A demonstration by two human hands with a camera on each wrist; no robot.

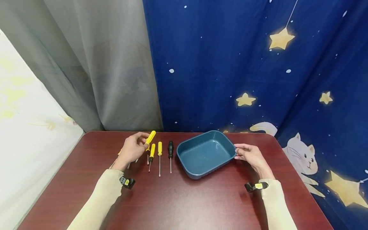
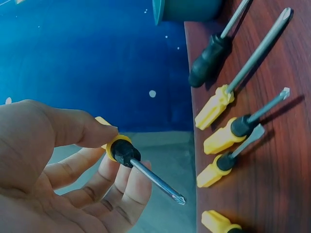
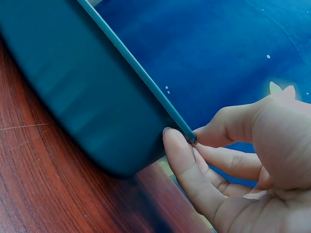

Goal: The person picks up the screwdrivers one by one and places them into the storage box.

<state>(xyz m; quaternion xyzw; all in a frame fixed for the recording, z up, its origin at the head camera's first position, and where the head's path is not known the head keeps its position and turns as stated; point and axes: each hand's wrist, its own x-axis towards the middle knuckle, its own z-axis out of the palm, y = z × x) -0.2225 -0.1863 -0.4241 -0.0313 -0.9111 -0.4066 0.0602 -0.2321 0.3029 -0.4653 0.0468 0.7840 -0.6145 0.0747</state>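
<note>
Near edge: 2 cream sleeves, each with a small wrist camera, over the dark red worktop (image 1: pixel 178 204); left hand (image 1: pixel 133 150) is raised just above the worktop, thumb and fingers curled round the yellow handle of a screwdriver (image 2: pixel 127 154); left wrist view shows its black collar and bare shaft tip pointing down and clear of the surface; in the head view that handle sticks up past the fingers toward the curtains.

Right hand (image 1: pixel 250 155) sits at the right corner of the blue tray (image 1: pixel 201 171); thumb and fingers pinch its rim, shown in the right wrist view; tray rests on the worktop, centre-right, nothing seen inside.

Between hand and tray lies a row of loose screwdrivers, shafts pointing toward the person: 2 yellow-handled ones (image 1: pixel 152 151) (image 1: pixel 159 149), then a black-handled one (image 1: pixel 171 149) nearest the tray, apart from it; left wrist view shows 2 more yellow handles, partly hidden by the hand in the head view.

Far side: grey curtain (image 1: pixel 100 64) left, blue starry curtain (image 1: pixel 244 64) with a cat print right.
</note>
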